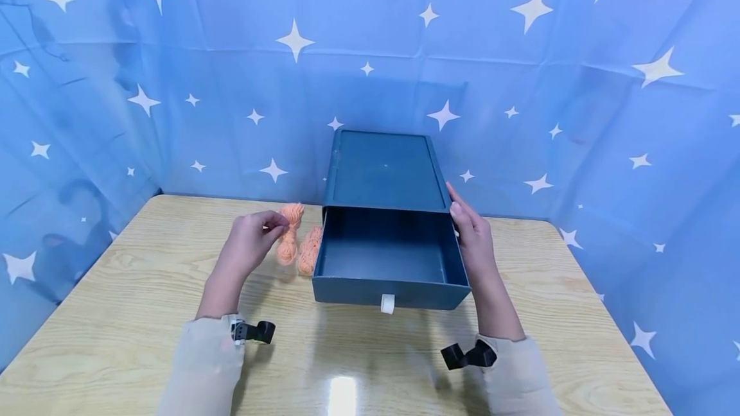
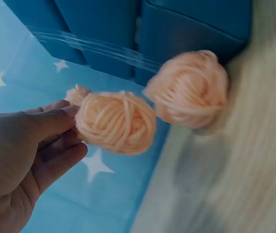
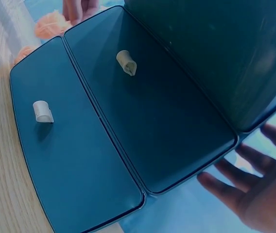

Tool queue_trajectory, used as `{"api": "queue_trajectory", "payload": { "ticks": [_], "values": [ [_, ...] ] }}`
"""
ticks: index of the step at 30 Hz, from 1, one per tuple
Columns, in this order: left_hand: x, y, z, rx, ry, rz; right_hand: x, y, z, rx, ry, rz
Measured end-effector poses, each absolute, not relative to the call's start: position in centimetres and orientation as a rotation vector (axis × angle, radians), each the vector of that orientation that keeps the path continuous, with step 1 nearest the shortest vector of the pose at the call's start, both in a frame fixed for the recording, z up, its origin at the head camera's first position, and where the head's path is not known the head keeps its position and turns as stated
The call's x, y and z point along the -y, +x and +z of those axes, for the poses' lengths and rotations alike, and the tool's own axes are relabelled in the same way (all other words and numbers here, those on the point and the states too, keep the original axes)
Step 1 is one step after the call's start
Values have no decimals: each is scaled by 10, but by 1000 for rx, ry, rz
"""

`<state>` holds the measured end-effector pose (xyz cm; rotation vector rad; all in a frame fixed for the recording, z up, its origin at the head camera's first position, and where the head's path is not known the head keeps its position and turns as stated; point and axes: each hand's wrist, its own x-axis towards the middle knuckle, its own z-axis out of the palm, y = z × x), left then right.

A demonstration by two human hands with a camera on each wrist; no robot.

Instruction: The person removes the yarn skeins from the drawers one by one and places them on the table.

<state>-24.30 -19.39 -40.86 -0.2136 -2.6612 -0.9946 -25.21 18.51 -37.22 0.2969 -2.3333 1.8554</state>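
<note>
My left hand (image 1: 251,241) pinches the end of a peach-orange skein of yarn (image 1: 287,250), held up off the table; the left wrist view shows its wound strands closely. A second peach-orange skein of yarn (image 1: 309,253) lies beside a dark blue drawer cabinet (image 1: 384,169), on its left. The cabinet's top drawer (image 1: 358,291) is pulled out, and its visible inside holds nothing. A white pull tab (image 1: 387,303) sits on its front. My right hand (image 1: 475,242) rests along the cabinet's right side with extended fingers. Two lower drawers (image 3: 152,111) are closed.
The cabinet stands near the back of a light wooden table (image 1: 115,313). Behind it hangs a blue curtain (image 1: 370,95) with white stars, which also runs along both sides. Clear tape (image 2: 94,46) crosses the cabinet's side.
</note>
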Motion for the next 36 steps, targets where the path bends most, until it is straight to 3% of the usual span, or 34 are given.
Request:
{"api": "queue_trajectory", "payload": {
  "ticks": [18, 36],
  "values": [
    [193, -258, -450, 2702, -221, -1040, -185, -251, -373, 2331, 297, 1839],
    [185, -261, -462, 2739, -153, -1111, -185, -251, -373, 2327, 308, 1849]
  ]
}}
